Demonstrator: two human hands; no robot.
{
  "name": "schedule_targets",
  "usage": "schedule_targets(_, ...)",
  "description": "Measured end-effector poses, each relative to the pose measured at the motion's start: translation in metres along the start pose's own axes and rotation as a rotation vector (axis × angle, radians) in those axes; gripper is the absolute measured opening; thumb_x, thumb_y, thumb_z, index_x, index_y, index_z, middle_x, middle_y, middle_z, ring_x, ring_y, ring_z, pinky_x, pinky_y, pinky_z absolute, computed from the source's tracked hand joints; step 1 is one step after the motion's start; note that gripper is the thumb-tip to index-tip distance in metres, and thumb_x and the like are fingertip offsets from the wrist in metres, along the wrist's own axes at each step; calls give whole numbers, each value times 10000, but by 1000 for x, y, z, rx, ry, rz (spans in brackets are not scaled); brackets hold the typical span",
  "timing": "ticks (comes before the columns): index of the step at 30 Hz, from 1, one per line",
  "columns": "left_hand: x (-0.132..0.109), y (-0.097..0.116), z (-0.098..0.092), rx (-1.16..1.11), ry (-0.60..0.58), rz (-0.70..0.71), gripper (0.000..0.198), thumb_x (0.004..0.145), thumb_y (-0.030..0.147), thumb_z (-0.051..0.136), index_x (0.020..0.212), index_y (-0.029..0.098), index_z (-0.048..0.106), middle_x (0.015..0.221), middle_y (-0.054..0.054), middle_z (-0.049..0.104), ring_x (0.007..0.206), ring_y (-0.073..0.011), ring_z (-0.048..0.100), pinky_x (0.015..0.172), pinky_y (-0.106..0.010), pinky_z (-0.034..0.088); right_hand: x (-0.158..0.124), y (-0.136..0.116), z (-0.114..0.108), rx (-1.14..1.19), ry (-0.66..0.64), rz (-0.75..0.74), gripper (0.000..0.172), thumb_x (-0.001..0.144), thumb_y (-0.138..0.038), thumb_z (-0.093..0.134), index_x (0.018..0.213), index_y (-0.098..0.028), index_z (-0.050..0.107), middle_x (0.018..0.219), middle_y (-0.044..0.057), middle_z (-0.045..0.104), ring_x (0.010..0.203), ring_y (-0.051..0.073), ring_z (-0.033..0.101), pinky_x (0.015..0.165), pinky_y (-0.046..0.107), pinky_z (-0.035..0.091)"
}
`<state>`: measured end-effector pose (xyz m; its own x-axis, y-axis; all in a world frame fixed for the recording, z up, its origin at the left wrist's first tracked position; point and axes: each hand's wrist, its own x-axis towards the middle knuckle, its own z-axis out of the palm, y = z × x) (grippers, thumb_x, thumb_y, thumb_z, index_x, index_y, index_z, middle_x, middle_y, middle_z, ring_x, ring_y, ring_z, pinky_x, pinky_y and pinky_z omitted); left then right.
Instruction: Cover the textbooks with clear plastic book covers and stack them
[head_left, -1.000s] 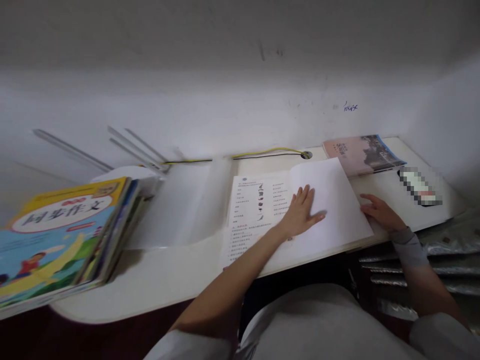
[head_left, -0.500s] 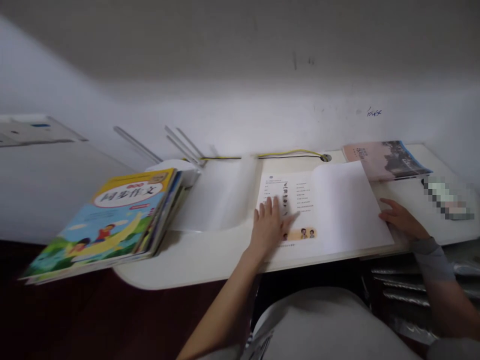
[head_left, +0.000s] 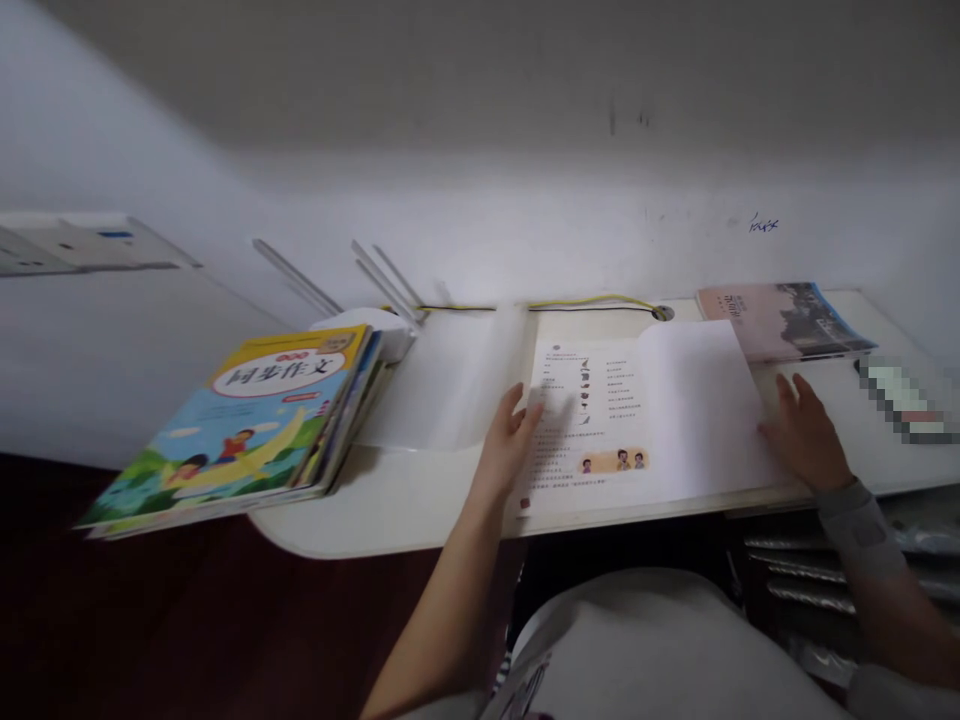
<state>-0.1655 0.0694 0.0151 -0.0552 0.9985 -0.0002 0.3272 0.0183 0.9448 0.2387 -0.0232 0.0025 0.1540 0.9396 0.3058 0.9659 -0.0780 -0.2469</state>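
Some bend shows in the fingers of the left hand (head_left: 506, 440); its thumb stands well apart and it grips nothing that I can see. It is at the outer edge of the printed page (head_left: 611, 430); whether it touches the paper is unclear. The right hand (head_left: 810, 430) is spread beside the blank page (head_left: 701, 400), fingers pointing away from the body, thumb towards the paper's edge, again with no visible hold; contact there cannot be told either. These 2 pages make up a spread booklet lying flat between the hands, its longer span running side to side, so the printed page is nearer the left hand and the blank page nearer the right.

Just left of the booklet is a clear sheet (head_left: 439, 390) on the white desk (head_left: 397, 510), then a stack of books (head_left: 240, 430). Behind the right hand lie a pink book (head_left: 784, 318) and, further right, a pixelated device (head_left: 904, 400)
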Motion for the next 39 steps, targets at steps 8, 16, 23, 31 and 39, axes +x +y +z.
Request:
schedule_targets(8, 6, 19, 1, -731, 70, -179, 334, 668, 310, 704, 962, 175, 621, 1089, -67, 633, 901, -168, 634, 890, -330, 471, -23, -53, 26, -230, -176, -422, 535, 947, -469, 292, 1342, -135, 429, 1393, 172, 452, 1277, 308, 411, 1008, 586, 278)
schedule_targets(16, -14, 14, 4, -67, -317, 18, 389, 723, 357, 586, 1059, 171, 650, 948, -82, 703, 962, -299, 611, 852, -447, 478, -25, -50, 31, -244, -148, -429, 547, 947, -469, 290, 1350, -125, 426, 1403, 190, 430, 1283, 310, 405, 997, 577, 286)
schedule_targets(23, -23, -21, -26, 544, -530, 455, 707, 700, 439, 594, 1348, 198, 448, 1270, -129, 575, 1265, -341, 413, 1110, -559, 103, -25, -49, 27, -261, -139, -431, 549, 945, -471, 299, 1336, -113, 442, 1391, 194, 444, 1277, 324, 408, 1001, 591, 262)
schedule_targets(31, -12, -36, -34, 1014, -608, 627, 680, 764, 419, 508, 1396, 194, 397, 1459, -139, 363, 1390, -383, 141, 1077, -595, 158, -24, -46, 16, -298, -162, -413, 581, 932, -498, 316, 1328, -95, 451, 1375, 195, 463, 1287, 324, 398, 1024, 587, 239)
schedule_targets(39, -13, -33, -18, 1158, -525, 517, 644, 842, 302, 424, 1453, 179, 260, 1510, -101, 251, 1397, -343, 152, 1065, -574, 228, -22, -16, 8, -349, -185, -391, 560, 929, -475, 343, 1321, -92, 460, 1371, 186, 472, 1284, 335, 397, 1005, 597, 267)
